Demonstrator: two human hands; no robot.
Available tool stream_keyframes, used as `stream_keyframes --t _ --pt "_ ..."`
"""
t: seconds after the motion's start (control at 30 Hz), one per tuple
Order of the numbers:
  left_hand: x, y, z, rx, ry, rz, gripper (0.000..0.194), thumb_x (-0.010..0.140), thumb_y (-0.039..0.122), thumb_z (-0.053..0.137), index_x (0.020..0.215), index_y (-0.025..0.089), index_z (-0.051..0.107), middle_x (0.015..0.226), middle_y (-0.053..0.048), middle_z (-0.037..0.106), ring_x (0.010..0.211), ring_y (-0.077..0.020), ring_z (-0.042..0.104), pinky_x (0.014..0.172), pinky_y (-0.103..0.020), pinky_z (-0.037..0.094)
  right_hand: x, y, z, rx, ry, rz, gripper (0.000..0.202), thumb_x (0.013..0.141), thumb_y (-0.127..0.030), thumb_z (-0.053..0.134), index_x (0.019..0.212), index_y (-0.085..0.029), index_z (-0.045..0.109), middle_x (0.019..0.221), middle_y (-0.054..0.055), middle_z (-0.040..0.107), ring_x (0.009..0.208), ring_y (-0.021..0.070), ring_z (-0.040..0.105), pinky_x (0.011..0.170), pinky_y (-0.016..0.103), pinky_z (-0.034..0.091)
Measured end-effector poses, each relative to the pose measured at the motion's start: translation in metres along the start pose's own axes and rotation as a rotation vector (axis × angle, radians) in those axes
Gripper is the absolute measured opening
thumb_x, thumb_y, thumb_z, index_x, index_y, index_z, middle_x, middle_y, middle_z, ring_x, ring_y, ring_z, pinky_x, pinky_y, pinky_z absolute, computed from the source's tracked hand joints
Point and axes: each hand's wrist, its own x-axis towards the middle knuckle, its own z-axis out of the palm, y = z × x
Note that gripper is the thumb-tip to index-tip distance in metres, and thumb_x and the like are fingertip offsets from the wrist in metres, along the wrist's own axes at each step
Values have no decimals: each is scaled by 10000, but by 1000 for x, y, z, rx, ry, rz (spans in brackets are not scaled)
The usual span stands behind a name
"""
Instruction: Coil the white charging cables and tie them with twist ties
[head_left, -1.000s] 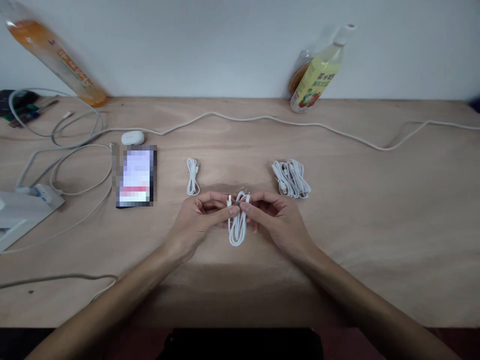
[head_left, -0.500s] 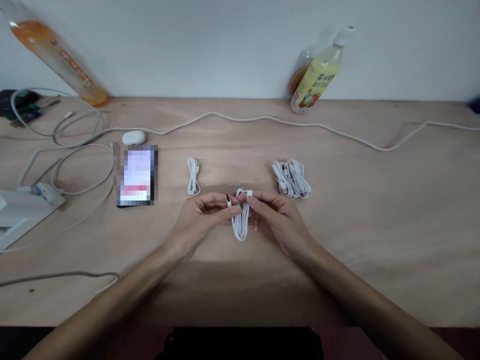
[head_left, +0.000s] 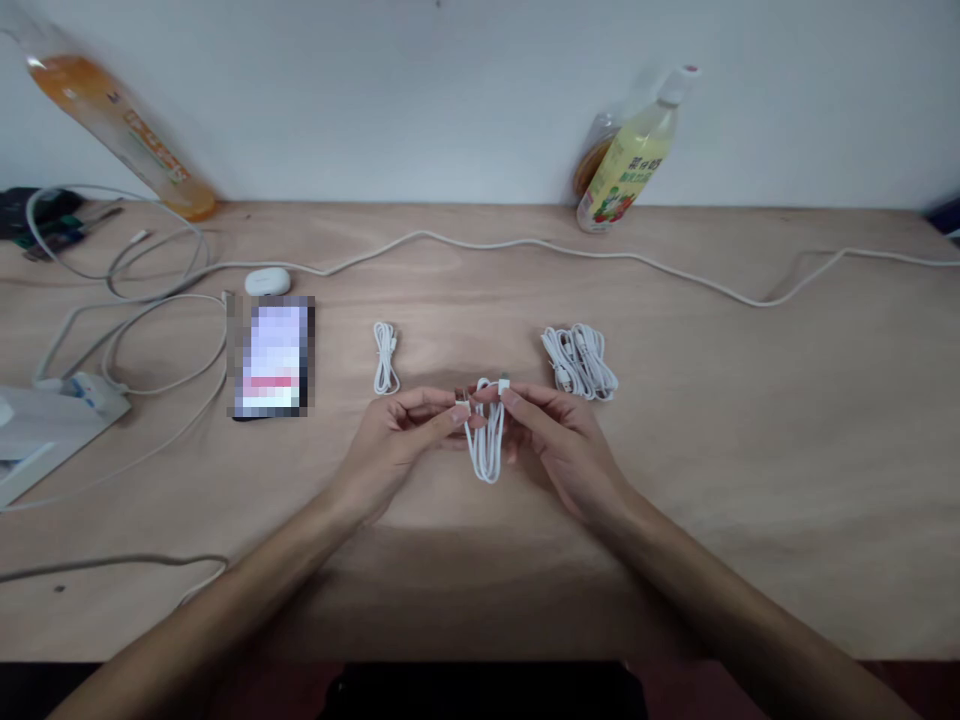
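Between both hands hangs a white USB cable [head_left: 487, 455], coiled into a loose bundle above the table. My left hand [head_left: 409, 435] pinches its metal USB plug end between thumb and fingers. With a similar pinch, my right hand [head_left: 555, 435] grips the other white connector, its tip pointing away from me. Past the left hand lies a single coiled white cable [head_left: 385, 358]. Beyond the right hand rests a cluster of several coiled white cables [head_left: 581, 362], some plugs showing. The far fingers of both hands are partly hidden behind the held coil.
A phone with a blurred screen [head_left: 271, 358] and a white earbud case [head_left: 268, 281] lie at the left. A white power strip [head_left: 67, 425] stands farther left among loose cables. One long cable [head_left: 585, 252] crosses the table. An orange bottle [head_left: 120, 140] and a yellow bottle [head_left: 630, 160] stand by the wall.
The plug in my left hand has turned, so its broad metal face now shows. The connector in my right hand has shifted slightly right, its tip now visible. The coil looks slightly looser.
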Motion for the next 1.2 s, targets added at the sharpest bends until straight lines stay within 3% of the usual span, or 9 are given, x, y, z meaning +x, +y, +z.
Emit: stream_keyframes --t 0.23,0.53,0.8,0.93,1.2 --pt "-1 3 0 65 72 -8 266 803 380 944 883 172 799 931 -79 881 879 -234 844 864 -351 687 -1 3 2 5 -39 -11 329 921 -566 790 1018 -264 879 851 31 773 650 137 616 569 261 518" --pt "-1 4 2 107 91 10 291 812 423 930 896 180 793 935 -84 882 877 -262 854 881 -407 701 1 6 2 -21 -47 -28 330 925 -562 779 1014 -257 868 855 30 773 645 140 609 593 280 537" --pt "-2 6 3 107 119 26 280 771 382 959 865 184 784 905 -67 884 848 -243 855 799 -332 701 -2 0 5 -64 -93 -55 320 962 -550 735 894 -259 850 826 16 717 678 142 617 635 282 539" --pt "-2 6 4 105 119 37 282 757 376 971 842 191 777 830 -43 873 756 -216 840 755 -308 699 -3 -3 6 -79 -65 -74 331 955 -542 733 827 -258 847 812 7 675 645 126 580 619 278 523" --pt "0 3 3 149 118 21 313 763 400 961 868 176 769 861 -65 877 813 -244 855 780 -321 695 -5 -3 8 -182 -23 -90 310 942 -507 746 787 -253 834 821 16 639 623 123 561 575 273 544"
